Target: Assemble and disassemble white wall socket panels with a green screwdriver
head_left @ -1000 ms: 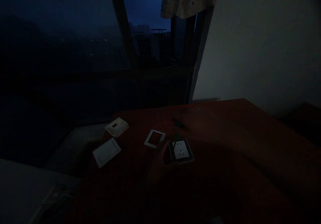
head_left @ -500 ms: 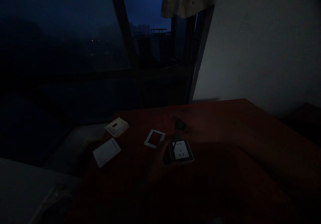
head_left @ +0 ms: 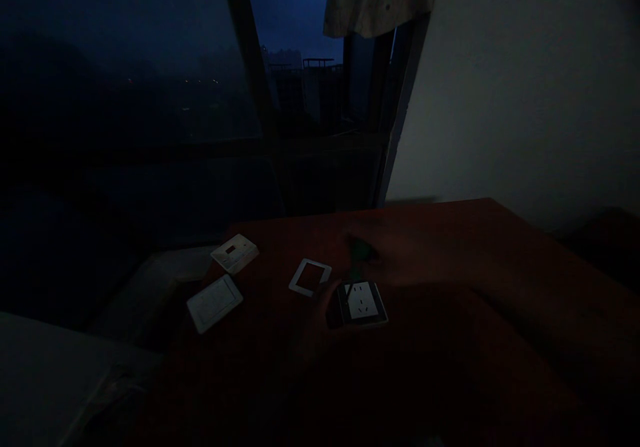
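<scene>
A wall socket [head_left: 363, 301] with a white slotted face and a dark surround lies on the red tabletop. My left hand [head_left: 320, 317] is closed around its left side, thumb and fingers at its edges. Above it, my right hand [head_left: 377, 250] grips the green handle of a screwdriver [head_left: 356, 270]. The screwdriver's thin shaft points down to the left part of the socket, where the tip meets the dark surround. Dim light blurs the fingers of my right hand. Just left of the socket lies a white square frame [head_left: 295, 287].
On the table's left side sit a pale box-like socket base [head_left: 235, 253] and a flat white plate [head_left: 215, 303]. The red table [head_left: 440, 210] borders a dark window [head_left: 320, 180] at the back and a pale wall [head_left: 500, 100] at the right.
Both hands keep their hold on the socket and screwdriver. My right hand shifts only slightly around the handle; the whole view has drifted a little.
</scene>
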Demonstrator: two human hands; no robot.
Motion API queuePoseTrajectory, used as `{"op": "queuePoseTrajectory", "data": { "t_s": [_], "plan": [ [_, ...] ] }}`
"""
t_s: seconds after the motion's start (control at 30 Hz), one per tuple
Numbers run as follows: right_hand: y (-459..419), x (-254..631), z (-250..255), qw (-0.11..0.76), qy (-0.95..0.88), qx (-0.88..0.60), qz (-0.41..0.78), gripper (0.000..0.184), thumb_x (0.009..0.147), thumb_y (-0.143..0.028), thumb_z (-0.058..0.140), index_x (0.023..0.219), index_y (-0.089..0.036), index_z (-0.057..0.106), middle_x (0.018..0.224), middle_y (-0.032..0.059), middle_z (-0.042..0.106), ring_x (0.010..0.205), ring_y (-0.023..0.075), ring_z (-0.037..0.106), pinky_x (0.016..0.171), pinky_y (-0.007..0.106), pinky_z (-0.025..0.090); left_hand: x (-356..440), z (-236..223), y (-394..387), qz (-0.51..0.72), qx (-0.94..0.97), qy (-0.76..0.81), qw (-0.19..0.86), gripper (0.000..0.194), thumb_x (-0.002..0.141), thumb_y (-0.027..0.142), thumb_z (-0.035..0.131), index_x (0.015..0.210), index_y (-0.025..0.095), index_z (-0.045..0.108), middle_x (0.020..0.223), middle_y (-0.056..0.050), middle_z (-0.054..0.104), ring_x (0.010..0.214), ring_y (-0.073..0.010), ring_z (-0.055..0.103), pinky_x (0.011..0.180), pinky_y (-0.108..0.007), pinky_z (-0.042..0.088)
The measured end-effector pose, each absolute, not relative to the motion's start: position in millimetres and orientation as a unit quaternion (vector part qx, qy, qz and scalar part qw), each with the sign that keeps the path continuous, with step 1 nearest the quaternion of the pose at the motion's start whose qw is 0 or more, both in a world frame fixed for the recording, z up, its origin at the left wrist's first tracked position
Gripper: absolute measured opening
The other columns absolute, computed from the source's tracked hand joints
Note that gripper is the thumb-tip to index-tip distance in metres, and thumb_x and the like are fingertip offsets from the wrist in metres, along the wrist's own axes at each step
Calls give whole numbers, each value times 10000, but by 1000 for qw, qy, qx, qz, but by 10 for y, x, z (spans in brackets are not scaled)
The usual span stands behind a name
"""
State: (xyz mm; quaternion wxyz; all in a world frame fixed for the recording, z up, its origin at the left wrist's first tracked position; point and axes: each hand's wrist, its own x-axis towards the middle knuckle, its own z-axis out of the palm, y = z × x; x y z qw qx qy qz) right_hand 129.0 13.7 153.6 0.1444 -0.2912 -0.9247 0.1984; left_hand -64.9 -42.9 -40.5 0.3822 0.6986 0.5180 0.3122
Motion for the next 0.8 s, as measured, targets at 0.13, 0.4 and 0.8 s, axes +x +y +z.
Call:
{"op": "queuePoseTrajectory", "data": {
  "t_s": [0.13, 0.4, 0.8],
  "plan": [
    [151, 1343, 1546, 151, -917, -280, 240, 185, 765, -136, 600, 940, -192, 576, 898, 17, 652, 747, 133, 592, 631, 223, 417, -664, -410, -424, 313, 699, 515, 386, 855, 671, 400, 781, 1398, 262, 352, 1436, -99, 397, 1282, -302, 409, 1040, -436, 369],
    [152, 1788, 1211, 280, -823, -395, 296, 185, 792, -227, 585, 976, -207, 587, 888, 6, 627, 766, 154, 580, 664, 259, 438, -697, -214, -489, 300, 703, 559, 322, 576, 814, 311, 646, 1339, 253, 415, 1417, -87, 406, 1268, -267, 429, 1010, -409, 399],
    [-130, 2055, -158, 532, -369, -576, 499, 297, 715, -425, 702, 911, -226, 605, 769, -15, 611, 629, 142, 579, 565, 249, 460, -507, 265, -295, 46, 831, 531, 159, 122, 884, 206, 480, 922, 224, 594, 977, -37, 667, 868, -196, 636, 699, -279, 471]
  ]
}}
